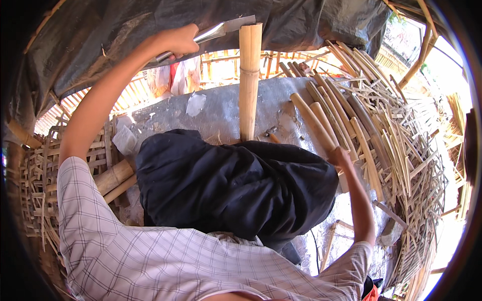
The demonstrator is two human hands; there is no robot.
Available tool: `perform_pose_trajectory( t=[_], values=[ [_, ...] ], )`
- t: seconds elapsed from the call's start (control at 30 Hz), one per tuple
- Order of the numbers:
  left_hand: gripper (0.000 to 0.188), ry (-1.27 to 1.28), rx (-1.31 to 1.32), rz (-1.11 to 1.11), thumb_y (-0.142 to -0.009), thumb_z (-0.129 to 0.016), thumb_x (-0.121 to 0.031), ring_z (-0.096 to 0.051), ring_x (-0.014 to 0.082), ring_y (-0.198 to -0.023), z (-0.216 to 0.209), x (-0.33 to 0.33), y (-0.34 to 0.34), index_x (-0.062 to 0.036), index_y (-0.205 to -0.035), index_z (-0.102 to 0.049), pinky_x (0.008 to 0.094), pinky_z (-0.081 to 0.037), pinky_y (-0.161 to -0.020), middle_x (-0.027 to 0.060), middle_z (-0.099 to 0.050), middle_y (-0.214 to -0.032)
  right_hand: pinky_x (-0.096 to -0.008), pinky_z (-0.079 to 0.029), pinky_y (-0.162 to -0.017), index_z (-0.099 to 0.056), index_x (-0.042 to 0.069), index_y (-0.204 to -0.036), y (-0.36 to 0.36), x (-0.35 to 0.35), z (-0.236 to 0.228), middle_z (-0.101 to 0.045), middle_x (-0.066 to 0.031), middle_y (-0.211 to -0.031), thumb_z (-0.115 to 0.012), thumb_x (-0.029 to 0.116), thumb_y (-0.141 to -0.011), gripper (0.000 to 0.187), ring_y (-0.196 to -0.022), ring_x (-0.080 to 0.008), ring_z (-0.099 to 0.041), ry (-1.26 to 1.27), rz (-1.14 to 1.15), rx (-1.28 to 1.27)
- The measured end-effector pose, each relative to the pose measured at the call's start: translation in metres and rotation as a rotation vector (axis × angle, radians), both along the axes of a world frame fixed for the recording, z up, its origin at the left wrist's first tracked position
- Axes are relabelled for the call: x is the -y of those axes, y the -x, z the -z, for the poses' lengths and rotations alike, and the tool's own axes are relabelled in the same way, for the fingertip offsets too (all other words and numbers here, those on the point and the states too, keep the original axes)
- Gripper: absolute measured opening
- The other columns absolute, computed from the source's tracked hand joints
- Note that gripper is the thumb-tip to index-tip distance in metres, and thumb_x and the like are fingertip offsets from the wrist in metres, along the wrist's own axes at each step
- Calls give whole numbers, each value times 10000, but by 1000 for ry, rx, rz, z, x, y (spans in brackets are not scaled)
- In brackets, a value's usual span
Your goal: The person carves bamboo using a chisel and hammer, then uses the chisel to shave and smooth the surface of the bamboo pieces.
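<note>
My left hand (176, 42) is raised and grips the handle of a metal cleaver (221, 30). The blade rests against the top end of an upright bamboo pole (249, 85), which stands on the grey concrete floor (216, 113) in front of my knees. My right hand (340, 156) reaches out to the right and closes on the near end of a thick bamboo length (312, 120) lying in a row of similar lengths. A black cloth (236, 185) covers my lap and hides the foot of the pole.
A big heap of split bamboo strips (401, 140) fills the right side. Woven bamboo lattice (40, 175) and two short bamboo sections (114, 179) lie at the left. A dark tarp (125, 25) hangs overhead. Pale scraps (195, 104) lie on the floor.
</note>
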State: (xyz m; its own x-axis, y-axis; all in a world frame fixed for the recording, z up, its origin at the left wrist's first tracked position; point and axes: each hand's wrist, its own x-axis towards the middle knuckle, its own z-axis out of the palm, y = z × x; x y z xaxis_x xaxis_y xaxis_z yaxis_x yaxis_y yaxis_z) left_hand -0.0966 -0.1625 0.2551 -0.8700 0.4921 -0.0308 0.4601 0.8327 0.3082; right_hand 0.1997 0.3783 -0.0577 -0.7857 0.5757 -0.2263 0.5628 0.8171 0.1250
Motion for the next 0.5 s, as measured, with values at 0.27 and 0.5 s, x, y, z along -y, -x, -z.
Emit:
perform_pose_trajectory(
  t=[0.27, 0.5],
  values=[
    [364, 31, 3, 76, -850, -562, -108, -514, 176, -406, 6, 3, 14, 92, -1144, -485, 362, -394, -370, 100, -546, -580, -451, -625, -766, -555, 139, -1421, 5, 27, -210, -748, -156, -1036, -720, 57, -870, 581, -978, -297, -751, -775, -309, 75],
    [308, -63, -11, 52, -833, -574, -112, -519, 159, -439, 7, 3, 24, 67, -1076, -512, 346, -408, -375, 93, -551, -614, -429, -600, -720, -548, 108, -1410, -28, 73, -429, -737, -205, -958, -642, 26, -919, 507, -864, -362, -742, -806, -385, -641]
  ],
)
